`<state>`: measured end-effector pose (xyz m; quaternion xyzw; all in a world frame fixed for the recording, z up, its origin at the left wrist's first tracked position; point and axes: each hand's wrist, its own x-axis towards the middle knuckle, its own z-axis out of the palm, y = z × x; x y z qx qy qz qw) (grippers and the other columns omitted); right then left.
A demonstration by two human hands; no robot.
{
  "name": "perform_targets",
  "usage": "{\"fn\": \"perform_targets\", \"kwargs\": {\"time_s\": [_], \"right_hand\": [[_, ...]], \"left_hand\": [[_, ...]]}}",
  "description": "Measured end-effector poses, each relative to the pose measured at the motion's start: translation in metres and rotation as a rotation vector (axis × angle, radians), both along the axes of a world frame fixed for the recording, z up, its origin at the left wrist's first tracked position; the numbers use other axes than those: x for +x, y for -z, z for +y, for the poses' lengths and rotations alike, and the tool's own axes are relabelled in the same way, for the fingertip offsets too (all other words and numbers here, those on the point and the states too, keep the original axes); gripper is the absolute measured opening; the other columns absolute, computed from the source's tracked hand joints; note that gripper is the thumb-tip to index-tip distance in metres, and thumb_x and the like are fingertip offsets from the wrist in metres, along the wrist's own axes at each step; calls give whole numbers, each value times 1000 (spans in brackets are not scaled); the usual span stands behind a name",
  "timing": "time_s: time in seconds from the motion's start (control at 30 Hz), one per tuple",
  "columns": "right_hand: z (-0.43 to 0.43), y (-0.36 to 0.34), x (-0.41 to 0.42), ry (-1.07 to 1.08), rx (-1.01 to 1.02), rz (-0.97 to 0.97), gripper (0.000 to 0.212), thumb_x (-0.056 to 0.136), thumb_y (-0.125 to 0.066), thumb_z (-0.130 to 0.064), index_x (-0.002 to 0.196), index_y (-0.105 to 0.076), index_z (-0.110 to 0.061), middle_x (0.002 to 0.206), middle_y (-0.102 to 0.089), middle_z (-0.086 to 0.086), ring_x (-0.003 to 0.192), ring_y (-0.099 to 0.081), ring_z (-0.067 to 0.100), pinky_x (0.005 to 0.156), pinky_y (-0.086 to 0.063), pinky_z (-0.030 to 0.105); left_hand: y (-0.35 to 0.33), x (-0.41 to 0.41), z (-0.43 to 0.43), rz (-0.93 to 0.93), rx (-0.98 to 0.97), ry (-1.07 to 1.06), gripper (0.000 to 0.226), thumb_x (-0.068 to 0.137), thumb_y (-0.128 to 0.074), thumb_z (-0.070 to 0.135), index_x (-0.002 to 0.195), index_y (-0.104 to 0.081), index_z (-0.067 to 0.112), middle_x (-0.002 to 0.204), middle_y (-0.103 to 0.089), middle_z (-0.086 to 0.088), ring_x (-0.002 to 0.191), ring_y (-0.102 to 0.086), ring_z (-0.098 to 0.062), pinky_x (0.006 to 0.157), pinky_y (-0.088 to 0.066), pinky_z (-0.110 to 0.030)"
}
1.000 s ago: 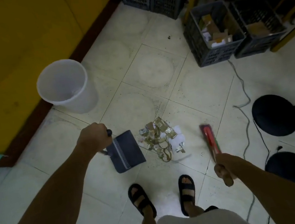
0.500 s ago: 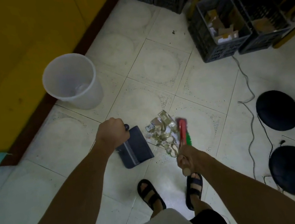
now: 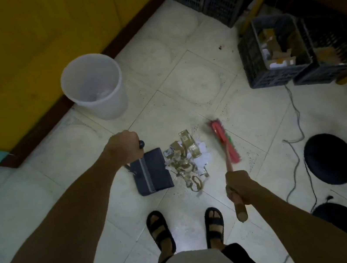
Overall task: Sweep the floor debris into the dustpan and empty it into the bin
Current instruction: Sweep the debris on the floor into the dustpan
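Note:
A pile of paper and cardboard debris point(image 3: 186, 161) lies on the pale tiled floor in front of my sandalled feet. My left hand point(image 3: 124, 150) grips the handle of a dark dustpan point(image 3: 152, 172) that rests on the floor, its mouth touching the pile's left side. My right hand point(image 3: 239, 185) holds the wooden handle of a red hand broom point(image 3: 224, 141), whose head sits just right of the pile. A white plastic bin point(image 3: 93, 86) stands upright by the wall, beyond the dustpan.
Dark plastic crates point(image 3: 275, 57) stand at the back right, one with cardboard scraps. Two black round stools point(image 3: 330, 161) are on the right, with a grey cable point(image 3: 295, 140) trailing across the floor. A yellow wall with a dark skirting point(image 3: 55, 119) runs along the left.
The broom swept left into the pile half a second ago and has now swung back out to the pile's right. The debris sits closer to the dustpan. My left hand keeps the pan in place.

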<state>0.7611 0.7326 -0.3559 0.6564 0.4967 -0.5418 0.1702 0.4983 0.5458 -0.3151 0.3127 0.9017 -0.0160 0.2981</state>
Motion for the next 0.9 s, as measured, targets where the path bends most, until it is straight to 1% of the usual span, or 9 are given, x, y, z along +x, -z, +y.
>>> {"fn": "perform_targets", "kwargs": {"time_s": [0.07,0.17,0.33,0.5,0.57,0.63,0.73,0.8,0.9], "right_hand": [[20,12,1,-142,61,-47,22,85,-46,-6,97,-57,8,57,-55,14,45,-54,24,44,-44,25],[54,29,8,-375,142,-135,18,89,-47,-9,95,-56,5,59,-56,9,46,-54,21,47,-49,27],[87,63,33,-833,226,-268,31,100,-42,-17,72,-50,-8,61,-52,-1,46,-50,11,47,-45,20],[61,75,84,-1032,228,-300,10,99,-46,-17,103,-49,-8,75,-51,-4,61,-56,12,49,-41,16],[57,76,107,-1065,236,-321,20,97,-50,-17,114,-51,-7,85,-57,-4,68,-60,11,55,-45,15],[59,71,122,-1117,228,-316,27,97,-51,-19,122,-50,-7,90,-56,-5,72,-59,9,54,-41,10],[59,59,137,-997,243,-301,21,99,-47,-20,117,-54,-10,83,-60,-4,58,-57,7,46,-41,14],[54,49,140,-790,229,-251,19,100,-46,-23,109,-57,-11,70,-61,2,47,-54,12,40,-43,20],[43,41,133,-483,173,-168,25,102,-42,-23,89,-56,-7,54,-47,5,35,-41,13,38,-38,20]], "left_hand": [[4,9,-1,-1,-18,-58,20,82,-59,21,70,-54,6,68,-57,-10,68,-62,-26,61,-46,-27],[11,18,-1,27,-37,-113,23,81,-60,20,63,-50,7,59,-49,-5,61,-57,-24,58,-43,-25],[14,26,3,93,-24,-123,23,84,-56,24,69,-48,8,58,-43,-3,58,-52,-21,56,-40,-25],[14,26,-7,94,-31,-76,22,85,-56,24,69,-49,9,56,-45,-3,52,-48,-16,52,-36,-23],[13,25,-11,84,-27,-48,22,85,-56,24,71,-48,9,58,-44,-3,58,-52,-20,56,-38,-25],[11,25,-12,62,-10,-26,21,85,-57,23,73,-47,8,58,-40,-3,64,-53,-24,59,-39,-27],[8,24,-18,20,-5,15,19,85,-58,20,76,-47,7,59,-37,-2,67,-50,-24,61,-40,-28],[10,24,-20,33,2,36,20,85,-58,21,77,-46,7,60,-36,-2,67,-51,-25,62,-40,-28],[15,27,-22,54,28,37,26,84,-58,20,66,-44,8,58,-36,-1,64,-51,-25,61,-41,-27]]}}
